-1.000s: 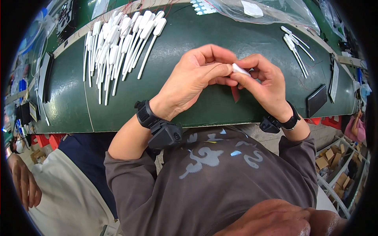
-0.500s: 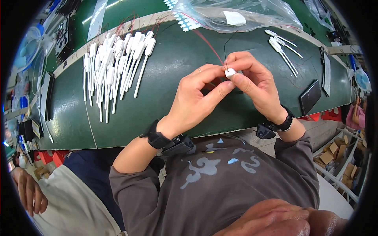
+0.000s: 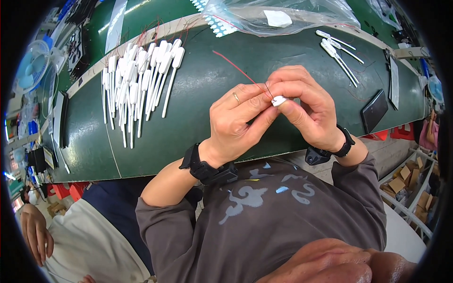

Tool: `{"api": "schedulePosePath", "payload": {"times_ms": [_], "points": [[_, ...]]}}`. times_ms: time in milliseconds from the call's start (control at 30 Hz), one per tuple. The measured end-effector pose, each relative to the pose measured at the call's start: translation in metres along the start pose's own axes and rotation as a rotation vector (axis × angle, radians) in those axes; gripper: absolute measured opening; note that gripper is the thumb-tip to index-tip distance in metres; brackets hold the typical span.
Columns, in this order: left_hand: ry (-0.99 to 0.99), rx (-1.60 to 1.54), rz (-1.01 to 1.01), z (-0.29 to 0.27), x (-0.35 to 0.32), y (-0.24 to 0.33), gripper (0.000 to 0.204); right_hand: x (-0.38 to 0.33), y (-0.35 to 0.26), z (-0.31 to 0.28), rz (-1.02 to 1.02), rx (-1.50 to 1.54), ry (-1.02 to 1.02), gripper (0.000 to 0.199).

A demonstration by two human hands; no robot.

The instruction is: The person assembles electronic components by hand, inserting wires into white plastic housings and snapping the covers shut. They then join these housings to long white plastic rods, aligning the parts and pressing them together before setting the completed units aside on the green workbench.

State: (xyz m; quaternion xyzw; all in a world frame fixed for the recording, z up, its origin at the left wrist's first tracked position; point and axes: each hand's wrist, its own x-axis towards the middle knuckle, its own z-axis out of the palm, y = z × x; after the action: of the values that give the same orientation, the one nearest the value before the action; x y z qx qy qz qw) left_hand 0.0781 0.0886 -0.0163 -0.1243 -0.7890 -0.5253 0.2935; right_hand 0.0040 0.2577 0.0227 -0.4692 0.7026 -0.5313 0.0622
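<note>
Above the front of the green table, my two hands meet at a small white plastic piece [image 3: 279, 101] with thin wires at one end. My right hand [image 3: 306, 106] pinches this piece between thumb and fingers. Fingers of my left hand [image 3: 238, 118] close at the wire end; their tips partly hide the joint. A red wire [image 3: 236, 66] stretches up and leftward from there, and a dark wire runs close to my right fingers. To the left lies a bunch of white stick-shaped parts [image 3: 141, 80] with wider heads and red wires.
Several similar white sticks [image 3: 337, 54] lie at the right, near a black phone-like slab [image 3: 374, 111]. A clear plastic bag [image 3: 311, 19] spreads across the far side. A person in light trousers sits at left, a hand [image 3: 35, 233] visible. Cardboard boxes [image 3: 406, 177] fill a rack at right.
Both hands have come slightly nearer to me with the white piece. The red wire now slants further left, and the dark wire no longer stands upright above the fingers.
</note>
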Motion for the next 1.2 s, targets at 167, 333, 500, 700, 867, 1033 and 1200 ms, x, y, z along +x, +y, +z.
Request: {"api": "schedulePosePath", "payload": {"times_ms": [167,333,500,700,867,1033,1200], "points": [[0.005,0.006,0.046,0.003,0.000,-0.002,0.026,-0.002,0.002,0.006,-0.037,-0.009,0.072,0.017],[0.030,-0.005,0.016,0.003,0.003,0.002,0.024,-0.001,0.001,0.008,-0.013,0.050,0.100,0.017],[0.057,-0.028,0.021,-0.005,0.011,0.008,0.019,0.006,-0.002,0.005,0.060,0.318,0.160,0.017],[0.115,-0.315,-0.309,-0.020,0.024,0.002,0.017,0.015,-0.017,-0.013,0.456,0.439,-0.060,0.020],[-0.061,-0.719,-0.545,-0.027,0.026,0.005,0.021,0.015,-0.011,-0.009,0.552,0.405,-0.122,0.023],[-0.082,-0.835,-0.563,-0.030,0.023,0.003,0.025,0.014,-0.001,-0.008,0.576,0.542,-0.063,0.024],[-0.096,-0.836,-0.488,-0.027,0.022,0.001,0.026,0.012,0.001,-0.004,0.587,0.579,-0.047,0.024]]}}
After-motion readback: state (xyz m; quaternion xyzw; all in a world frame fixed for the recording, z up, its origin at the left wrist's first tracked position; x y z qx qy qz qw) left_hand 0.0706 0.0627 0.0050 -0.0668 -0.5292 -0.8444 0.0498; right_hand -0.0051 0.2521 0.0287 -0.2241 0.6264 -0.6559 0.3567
